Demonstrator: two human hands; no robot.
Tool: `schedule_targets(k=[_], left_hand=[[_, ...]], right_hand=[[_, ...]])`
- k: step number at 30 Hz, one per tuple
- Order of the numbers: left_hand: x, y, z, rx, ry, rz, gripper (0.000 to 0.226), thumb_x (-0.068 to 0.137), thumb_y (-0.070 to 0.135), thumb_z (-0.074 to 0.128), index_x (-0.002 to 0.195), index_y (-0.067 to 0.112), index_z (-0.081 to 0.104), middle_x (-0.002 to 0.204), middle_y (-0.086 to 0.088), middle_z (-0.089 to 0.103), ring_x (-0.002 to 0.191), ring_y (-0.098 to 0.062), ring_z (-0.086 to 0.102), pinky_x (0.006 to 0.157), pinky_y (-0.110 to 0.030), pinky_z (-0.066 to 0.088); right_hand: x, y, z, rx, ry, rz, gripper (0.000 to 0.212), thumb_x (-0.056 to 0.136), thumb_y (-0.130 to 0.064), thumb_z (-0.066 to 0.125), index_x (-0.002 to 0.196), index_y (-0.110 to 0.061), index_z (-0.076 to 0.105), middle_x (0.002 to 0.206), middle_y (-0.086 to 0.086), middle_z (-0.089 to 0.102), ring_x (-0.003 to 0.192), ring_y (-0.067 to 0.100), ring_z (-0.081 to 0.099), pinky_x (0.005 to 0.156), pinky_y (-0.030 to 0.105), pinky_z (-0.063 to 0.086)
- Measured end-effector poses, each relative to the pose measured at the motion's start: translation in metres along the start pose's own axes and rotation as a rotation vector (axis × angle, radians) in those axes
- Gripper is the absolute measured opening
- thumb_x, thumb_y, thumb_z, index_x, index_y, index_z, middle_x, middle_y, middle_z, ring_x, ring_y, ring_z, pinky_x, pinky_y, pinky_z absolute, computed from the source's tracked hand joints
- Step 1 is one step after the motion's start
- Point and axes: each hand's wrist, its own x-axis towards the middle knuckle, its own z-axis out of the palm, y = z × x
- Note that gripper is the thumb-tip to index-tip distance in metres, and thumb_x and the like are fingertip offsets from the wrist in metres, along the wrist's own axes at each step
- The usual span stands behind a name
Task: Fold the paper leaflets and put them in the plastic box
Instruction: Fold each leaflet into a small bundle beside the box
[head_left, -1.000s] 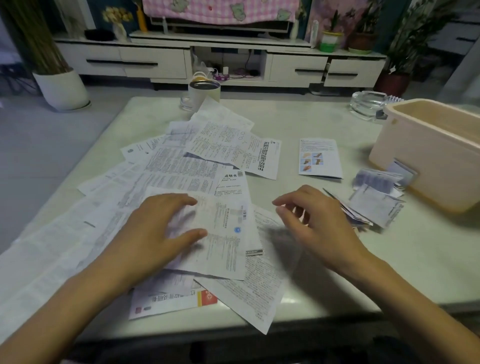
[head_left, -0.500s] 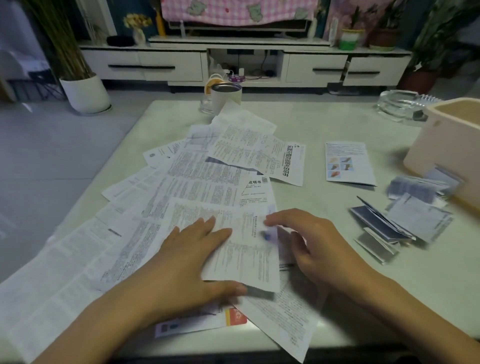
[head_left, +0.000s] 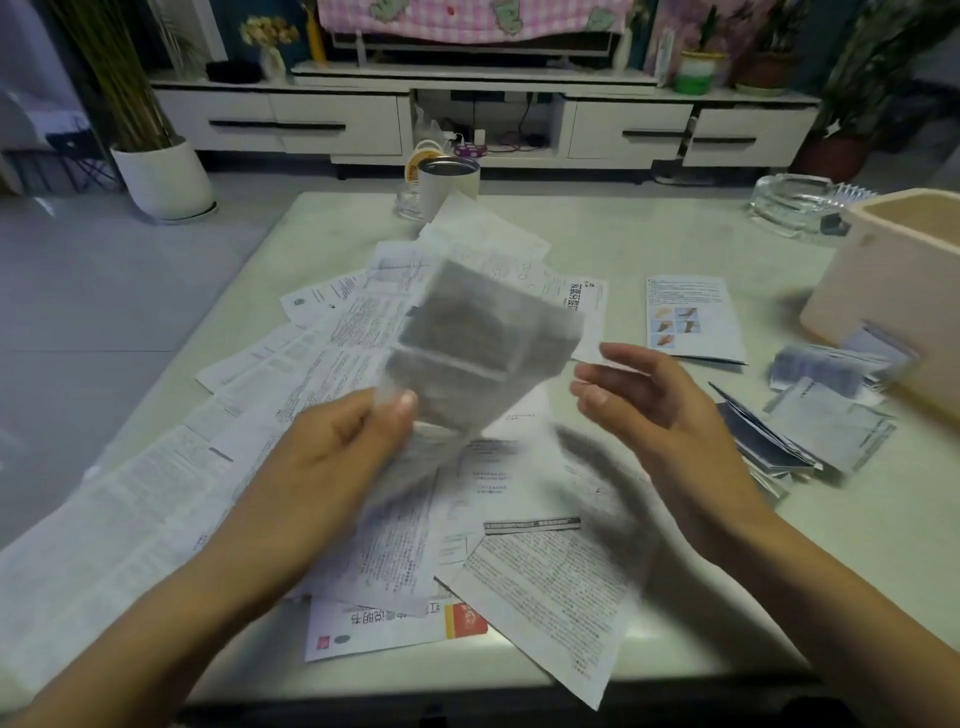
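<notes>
Meanwhile, the left hand (head_left: 332, 447) is pinching a blurred leaflet (head_left: 483, 338) above the table (head_left: 649, 234); the right hand (head_left: 654, 410) is hovering beside it, fingers relaxed.

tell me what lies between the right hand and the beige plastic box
A loose heap of small folded white paper leaflets lies between the right hand and the beige plastic box, seen in the head view.

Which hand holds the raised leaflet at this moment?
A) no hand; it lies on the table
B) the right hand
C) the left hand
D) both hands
C: the left hand pinches the raised leaflet at its lower corner, and the right hand is open beside it and holds nothing.
</notes>
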Motion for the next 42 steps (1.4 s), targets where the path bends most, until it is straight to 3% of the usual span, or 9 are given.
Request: schedule_targets(k=[5,9,13,19,24,28,35,38,42], left_hand=[[0.001,0.005,0.012,-0.585,-0.087,-0.359,0.032,0.075,0.03,0.051,0.077,0.01,0.076,0.091,-0.011,0.074,0.081,-0.023,0.072,0.063,-0.029,0.059],[0.001,0.0,0.021,-0.558,-0.103,-0.382,0.033,0.076,0.028,0.053,0.095,0.007,0.07,0.092,-0.012,0.074,0.083,-0.024,0.072,0.068,-0.029,0.059],[-0.001,-0.002,0.024,-0.397,-0.076,-0.304,0.029,0.08,0.024,0.056,0.104,0.012,0.067,0.092,-0.007,0.074,0.084,-0.021,0.072,0.072,-0.031,0.059],[0.002,0.0,0.026,-0.453,-0.036,-0.376,0.023,0.094,0.015,0.046,0.094,0.012,0.068,0.088,-0.007,0.075,0.078,-0.019,0.072,0.063,-0.027,0.059],[0.003,0.004,0.023,-0.537,-0.025,-0.366,0.04,0.087,-0.007,0.04,0.064,0.007,0.068,0.063,-0.004,0.069,0.051,-0.01,0.064,0.043,-0.013,0.047],[0.004,0.004,0.021,-0.443,-0.08,-0.343,0.044,0.082,-0.013,0.035,0.051,0.008,0.058,0.049,-0.004,0.055,0.039,-0.011,0.051,0.035,-0.01,0.035],[0.0,0.002,0.03,-0.31,-0.232,-0.316,0.009,0.064,0.008,0.063,0.061,0.013,0.07,0.064,-0.012,0.065,0.058,-0.019,0.061,0.044,-0.02,0.047],[0.005,-0.004,0.033,-0.49,-0.109,-0.365,0.031,0.088,0.032,0.048,0.095,0.012,0.07,0.086,-0.014,0.073,0.073,-0.021,0.068,0.059,-0.024,0.054],[0.006,-0.002,0.034,-0.624,-0.194,-0.404,0.058,0.077,0.051,0.042,0.111,0.009,0.061,0.099,-0.02,0.071,0.091,-0.033,0.069,0.077,-0.041,0.056]], right_hand=[[-0.008,-0.011,0.005,0.119,-0.257,0.199,0.052,0.069,-0.022,0.065,0.119,-0.014,0.054,0.101,0.006,0.072,0.093,0.018,0.069,0.079,0.027,0.056],[-0.012,-0.009,0.008,0.114,-0.181,0.214,0.04,0.078,0.004,0.063,0.115,-0.009,0.054,0.095,0.011,0.073,0.085,0.022,0.071,0.065,0.023,0.056],[-0.012,-0.011,0.006,0.055,-0.107,0.204,0.028,0.081,0.001,0.063,0.107,-0.009,0.058,0.094,0.01,0.073,0.084,0.025,0.071,0.071,0.031,0.058],[-0.01,-0.015,0.003,0.151,-0.114,0.322,0.013,0.087,0.0,0.054,0.092,-0.008,0.062,0.097,0.018,0.071,0.081,0.03,0.066,0.08,0.042,0.052],[-0.008,-0.022,0.0,0.144,-0.187,0.306,0.034,0.084,0.015,0.041,0.068,-0.005,0.063,0.05,-0.003,0.059,0.041,0.004,0.05,0.044,0.013,0.042],[-0.002,-0.022,-0.007,0.115,-0.168,0.322,0.035,0.085,0.002,0.038,0.073,-0.01,0.068,0.063,0.002,0.064,0.055,0.013,0.052,0.046,0.017,0.041],[-0.013,-0.012,-0.002,-0.303,-0.656,0.346,0.026,0.069,-0.028,0.073,0.092,-0.016,0.07,0.074,0.003,0.065,0.068,0.011,0.057,0.065,0.023,0.044],[-0.014,-0.011,0.0,-0.226,-0.524,0.321,0.011,0.073,-0.018,0.076,0.08,-0.016,0.067,0.078,0.011,0.067,0.071,0.019,0.061,0.068,0.028,0.047],[-0.011,-0.013,-0.001,-0.071,-0.246,0.348,0.011,0.08,-0.01,0.069,0.084,-0.004,0.061,0.071,0.008,0.071,0.06,0.011,0.064,0.048,0.015,0.045]])
